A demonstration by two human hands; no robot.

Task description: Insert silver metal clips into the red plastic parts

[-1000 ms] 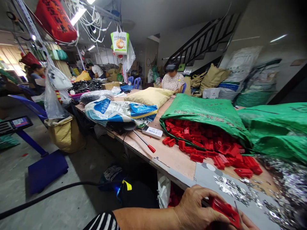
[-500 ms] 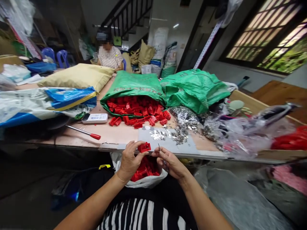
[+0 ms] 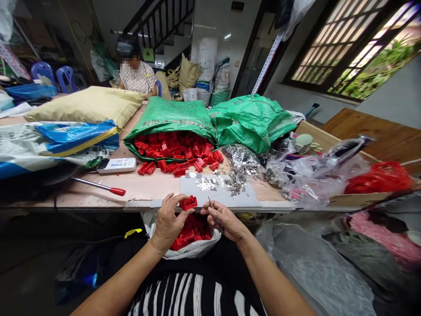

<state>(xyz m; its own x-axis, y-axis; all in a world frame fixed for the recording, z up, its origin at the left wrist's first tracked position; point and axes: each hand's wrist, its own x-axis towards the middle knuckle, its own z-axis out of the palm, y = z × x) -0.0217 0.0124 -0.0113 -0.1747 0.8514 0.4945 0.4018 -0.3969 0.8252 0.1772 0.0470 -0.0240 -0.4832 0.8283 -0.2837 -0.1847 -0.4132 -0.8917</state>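
My left hand (image 3: 169,221) is closed around a small red plastic part (image 3: 188,202), held just below the table edge. My right hand (image 3: 221,219) pinches a thin metal piece (image 3: 210,202) right beside that part. Under both hands a white bag (image 3: 192,249) sits in my lap, holding more red parts. On the table ahead, a green sack (image 3: 171,118) spills a pile of red parts (image 3: 174,153), and a heap of small silver metal pieces (image 3: 238,164) lies to its right on a grey sheet (image 3: 217,195).
A red-handled screwdriver (image 3: 98,187) and a white remote (image 3: 116,165) lie at the left of the table. A second green sack (image 3: 251,120), clear plastic bags (image 3: 315,175), yellow and blue-white sacks are around. Another person (image 3: 136,74) sits at the table's far end.
My view swung right and down from the room to the table in front of me. Both hands now show fully, holding the red part and metal piece close together.
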